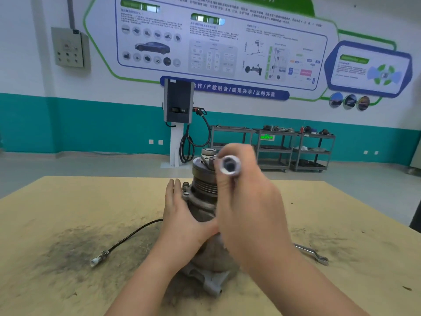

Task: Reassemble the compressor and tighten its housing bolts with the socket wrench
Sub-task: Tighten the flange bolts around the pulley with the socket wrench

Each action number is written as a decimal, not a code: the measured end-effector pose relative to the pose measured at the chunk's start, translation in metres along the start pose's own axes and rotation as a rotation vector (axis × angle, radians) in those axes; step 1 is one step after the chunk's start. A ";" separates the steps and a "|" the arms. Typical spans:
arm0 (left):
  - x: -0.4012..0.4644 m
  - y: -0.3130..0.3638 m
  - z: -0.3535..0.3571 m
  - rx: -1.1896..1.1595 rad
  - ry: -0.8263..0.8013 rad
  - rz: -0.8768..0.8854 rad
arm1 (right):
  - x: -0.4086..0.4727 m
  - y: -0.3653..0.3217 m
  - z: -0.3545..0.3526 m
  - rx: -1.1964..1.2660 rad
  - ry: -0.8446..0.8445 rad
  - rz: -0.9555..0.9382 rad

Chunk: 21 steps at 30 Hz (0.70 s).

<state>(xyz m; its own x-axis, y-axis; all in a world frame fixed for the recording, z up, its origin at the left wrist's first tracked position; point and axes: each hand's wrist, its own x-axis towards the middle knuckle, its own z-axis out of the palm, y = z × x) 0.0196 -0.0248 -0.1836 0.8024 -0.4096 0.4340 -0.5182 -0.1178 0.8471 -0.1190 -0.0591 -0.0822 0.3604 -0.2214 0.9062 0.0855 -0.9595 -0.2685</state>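
A grey metal compressor (202, 190) lies on the tan table (68, 201), its pulley end pointing away from me. My left hand (184, 215) rests flat against its left side, fingers straight. My right hand (250, 201) grips the socket wrench (229, 165) and holds it up above the compressor. The socket's open hex end faces me. The wrench handle is hidden inside my fist. My right hand covers much of the compressor's right side.
A black cable with a white connector (98, 261) lies on the table to the left. A ring spanner (316, 254) lies to the right. Dark grease stains mark the tabletop. A charging post (178, 103) and metal carts (284, 147) stand at the far wall.
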 end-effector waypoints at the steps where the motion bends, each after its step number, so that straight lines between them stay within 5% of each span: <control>1: -0.003 0.001 0.000 -0.050 -0.019 -0.003 | 0.004 0.007 -0.008 0.244 0.028 0.094; 7: -0.021 0.029 -0.009 -0.289 -0.086 -0.018 | 0.022 0.055 -0.038 1.156 0.194 0.672; 11: -0.020 0.032 -0.011 -0.289 -0.112 -0.021 | 0.014 0.073 -0.027 1.304 0.154 0.860; 21: -0.022 0.036 -0.009 -0.259 -0.118 0.001 | 0.018 0.082 -0.019 1.416 0.012 0.844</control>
<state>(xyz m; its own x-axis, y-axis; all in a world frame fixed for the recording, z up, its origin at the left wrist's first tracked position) -0.0138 -0.0116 -0.1595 0.7542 -0.5137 0.4091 -0.4142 0.1112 0.9034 -0.1227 -0.1456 -0.0815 0.7359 -0.5741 0.3590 0.6114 0.3354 -0.7167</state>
